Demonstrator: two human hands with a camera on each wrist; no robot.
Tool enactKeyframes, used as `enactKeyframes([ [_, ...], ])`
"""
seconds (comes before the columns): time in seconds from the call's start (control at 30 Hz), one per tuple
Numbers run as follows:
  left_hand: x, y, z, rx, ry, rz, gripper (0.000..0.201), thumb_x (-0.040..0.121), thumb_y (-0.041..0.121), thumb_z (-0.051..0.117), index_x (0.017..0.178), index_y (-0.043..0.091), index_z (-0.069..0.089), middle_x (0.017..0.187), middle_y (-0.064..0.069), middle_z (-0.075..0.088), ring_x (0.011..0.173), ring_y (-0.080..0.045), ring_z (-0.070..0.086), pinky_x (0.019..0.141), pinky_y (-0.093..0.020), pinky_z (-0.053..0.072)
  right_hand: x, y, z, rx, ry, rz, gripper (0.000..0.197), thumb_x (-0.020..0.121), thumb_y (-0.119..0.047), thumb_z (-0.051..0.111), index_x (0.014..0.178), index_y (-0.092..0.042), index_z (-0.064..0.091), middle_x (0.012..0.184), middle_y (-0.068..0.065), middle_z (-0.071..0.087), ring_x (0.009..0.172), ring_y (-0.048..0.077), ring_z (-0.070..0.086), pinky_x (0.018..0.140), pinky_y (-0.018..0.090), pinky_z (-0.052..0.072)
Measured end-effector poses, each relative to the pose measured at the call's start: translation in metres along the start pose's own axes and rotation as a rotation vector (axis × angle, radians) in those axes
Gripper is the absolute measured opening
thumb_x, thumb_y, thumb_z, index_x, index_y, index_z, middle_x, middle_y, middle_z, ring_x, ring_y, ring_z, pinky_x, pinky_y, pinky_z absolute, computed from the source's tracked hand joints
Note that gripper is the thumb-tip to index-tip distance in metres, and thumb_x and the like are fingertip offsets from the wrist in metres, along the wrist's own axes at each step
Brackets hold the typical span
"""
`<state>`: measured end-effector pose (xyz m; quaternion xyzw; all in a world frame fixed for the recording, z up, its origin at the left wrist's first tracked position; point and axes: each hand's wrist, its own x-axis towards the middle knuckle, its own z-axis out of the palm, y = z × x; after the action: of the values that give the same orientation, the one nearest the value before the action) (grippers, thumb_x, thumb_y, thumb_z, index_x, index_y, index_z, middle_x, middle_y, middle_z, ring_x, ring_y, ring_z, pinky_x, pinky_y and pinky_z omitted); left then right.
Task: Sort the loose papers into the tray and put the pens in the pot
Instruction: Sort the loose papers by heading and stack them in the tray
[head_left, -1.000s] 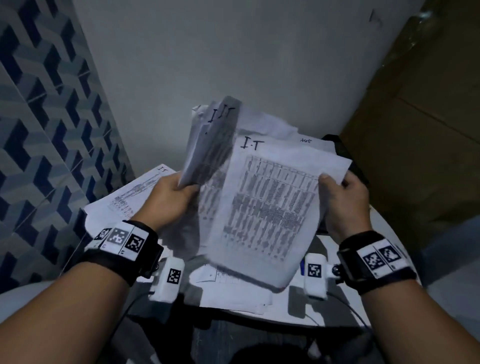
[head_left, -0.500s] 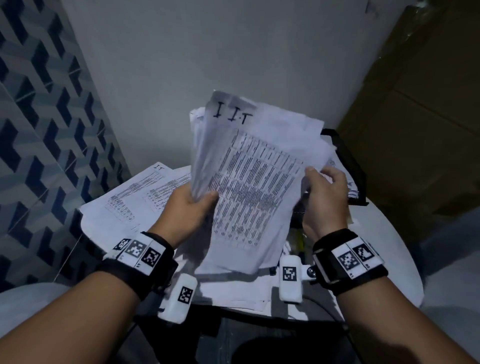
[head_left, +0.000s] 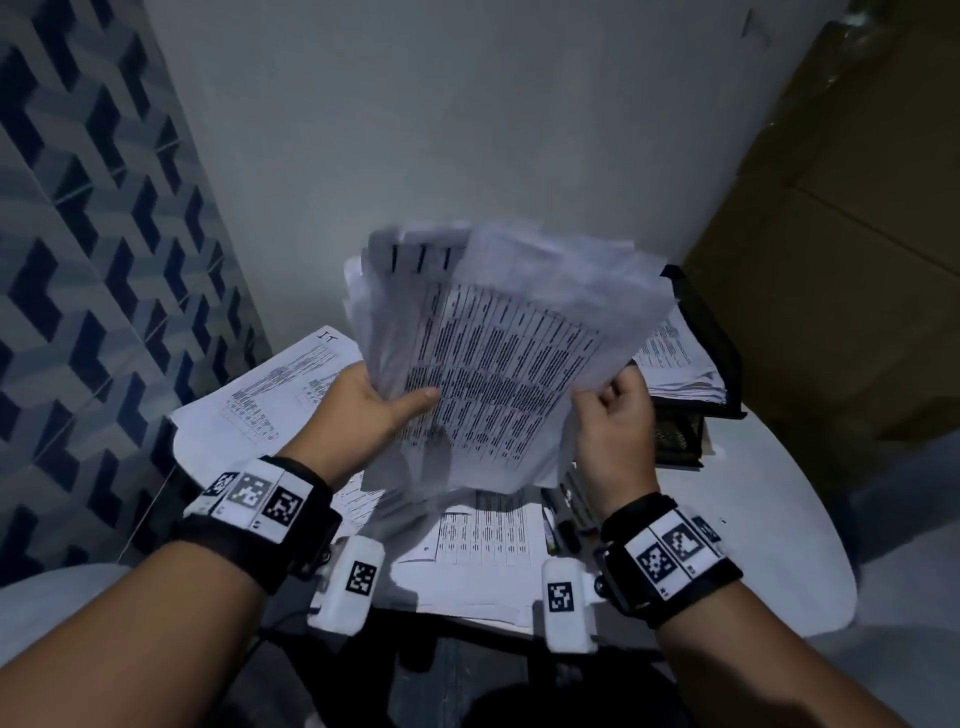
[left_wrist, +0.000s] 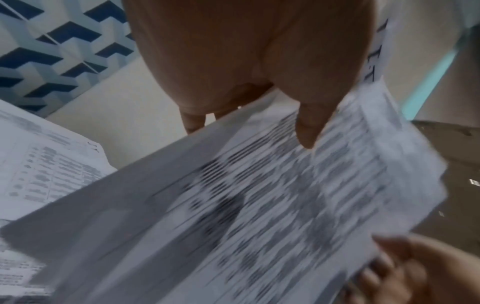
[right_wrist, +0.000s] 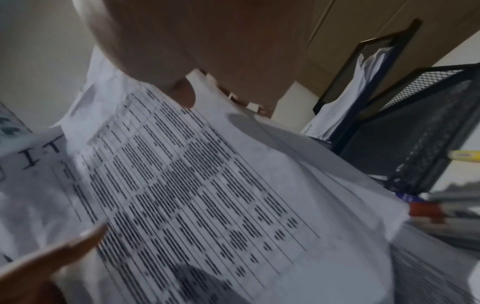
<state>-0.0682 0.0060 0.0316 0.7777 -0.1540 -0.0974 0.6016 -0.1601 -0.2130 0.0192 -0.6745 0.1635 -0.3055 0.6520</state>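
Observation:
Both hands hold one stack of printed papers (head_left: 509, 364) upright above the round white table (head_left: 769, 519). My left hand (head_left: 395, 402) grips its left edge, thumb across the front sheet (left_wrist: 259, 205). My right hand (head_left: 605, 400) pinches the right edge, thumb on the print (right_wrist: 207, 185). The black mesh tray (head_left: 711, 332), with papers inside, stands just right of the stack. The black mesh pot (head_left: 678, 439) sits in front of the tray. Several pens (head_left: 563, 514) lie on the table under my right wrist. Loose sheets (head_left: 270, 400) lie at the left, and more sheets (head_left: 483, 540) lie beneath the stack.
A blue patterned tile wall (head_left: 78, 260) rises at the left and a plain white wall (head_left: 467, 130) stands behind the table. Brown cardboard (head_left: 841, 234) stands to the right behind the tray. The table's rim (head_left: 831, 597) curves away at the right.
The two separate bunches of sheets have come together into one stack. My hands have drawn closer to each other, and the stack now leans right, nearer the tray.

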Motion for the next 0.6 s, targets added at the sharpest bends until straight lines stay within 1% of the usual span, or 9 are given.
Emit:
enactKeyframes([
  [0.03,0.000,0.002,-0.003,-0.064,0.006,0.030,0.013,0.090,0.009,0.075,0.081,0.013,0.068,0.070,0.004,0.072,0.063,-0.011,0.069,0.066,-0.026,0.052,-0.002,0.003,0.001,0.006,-0.013,0.012,0.027,0.095,0.013,0.050,0.106,-0.010,0.060,0.102,0.011,0.072,0.096,0.019,0.072,0.084,0.038,0.061],
  [0.07,0.001,0.002,-0.007,-0.112,0.020,0.052,0.014,0.089,0.001,0.074,0.099,0.011,0.073,0.093,0.000,0.078,0.087,-0.014,0.074,0.081,-0.029,0.055,-0.005,0.006,0.003,0.007,-0.019,0.026,0.034,0.093,0.016,0.049,0.110,-0.011,0.061,0.106,0.014,0.072,0.101,0.026,0.071,0.089,0.048,0.059],
  [0.1,0.002,0.002,-0.009,-0.140,0.035,0.068,0.030,0.087,-0.006,0.071,0.112,0.011,0.073,0.108,-0.002,0.076,0.101,-0.014,0.071,0.089,-0.028,0.053,-0.008,0.010,0.005,0.004,-0.024,0.043,0.040,0.091,0.017,0.048,0.114,-0.013,0.061,0.110,0.016,0.071,0.104,0.028,0.070,0.094,0.054,0.057],
  [0.17,0.000,0.004,-0.009,-0.139,0.027,0.071,0.042,0.085,-0.011,0.068,0.117,0.017,0.071,0.113,0.000,0.072,0.101,-0.010,0.066,0.085,-0.020,0.050,-0.014,0.016,0.010,-0.012,-0.038,0.081,0.051,0.091,0.018,0.045,0.119,-0.021,0.062,0.114,0.012,0.070,0.107,0.025,0.068,0.099,0.056,0.054],
  [0.23,-0.002,0.003,-0.007,-0.110,0.011,0.066,0.043,0.087,-0.011,0.066,0.113,0.023,0.071,0.111,0.002,0.071,0.093,-0.007,0.065,0.076,-0.013,0.049,-0.018,0.019,0.014,-0.026,-0.057,0.094,0.057,0.092,0.015,0.044,0.119,-0.031,0.062,0.113,0.003,0.071,0.109,0.020,0.067,0.101,0.051,0.054],
  [0.33,-0.002,0.000,-0.006,-0.090,0.027,0.068,0.040,0.088,-0.011,0.065,0.109,0.023,0.070,0.110,0.006,0.070,0.090,-0.001,0.065,0.070,-0.010,0.049,-0.018,0.020,0.017,-0.031,-0.043,0.082,0.052,0.092,0.014,0.043,0.122,-0.025,0.059,0.110,-0.001,0.070,0.104,0.014,0.068,0.100,0.046,0.055],
  [0.4,0.001,0.000,-0.007,-0.139,0.060,0.080,0.036,0.089,-0.011,0.065,0.107,0.019,0.071,0.104,0.003,0.072,0.088,-0.003,0.068,0.071,-0.014,0.052,-0.017,0.021,0.017,-0.032,-0.027,0.083,0.048,0.093,0.014,0.042,0.123,-0.021,0.056,0.108,-0.001,0.070,0.102,0.012,0.068,0.099,0.045,0.055],
  [0.5,0.003,-0.001,-0.006,-0.210,0.084,0.077,0.027,0.092,-0.003,0.068,0.109,0.017,0.074,0.104,-0.004,0.076,0.091,-0.015,0.073,0.076,-0.023,0.057,-0.014,0.025,0.016,-0.036,-0.035,0.085,0.044,0.096,0.009,0.043,0.124,-0.022,0.056,0.115,0.007,0.071,0.110,0.025,0.069,0.101,0.057,0.053],
  [0.6,0.004,-0.002,-0.002,-0.238,0.086,0.050,0.019,0.095,0.005,0.069,0.109,0.015,0.075,0.106,-0.007,0.078,0.097,-0.020,0.075,0.086,-0.032,0.058,-0.013,0.031,0.015,-0.030,-0.024,0.110,0.043,0.097,0.007,0.046,0.126,-0.021,0.057,0.116,0.008,0.072,0.110,0.027,0.069,0.100,0.060,0.052],
])
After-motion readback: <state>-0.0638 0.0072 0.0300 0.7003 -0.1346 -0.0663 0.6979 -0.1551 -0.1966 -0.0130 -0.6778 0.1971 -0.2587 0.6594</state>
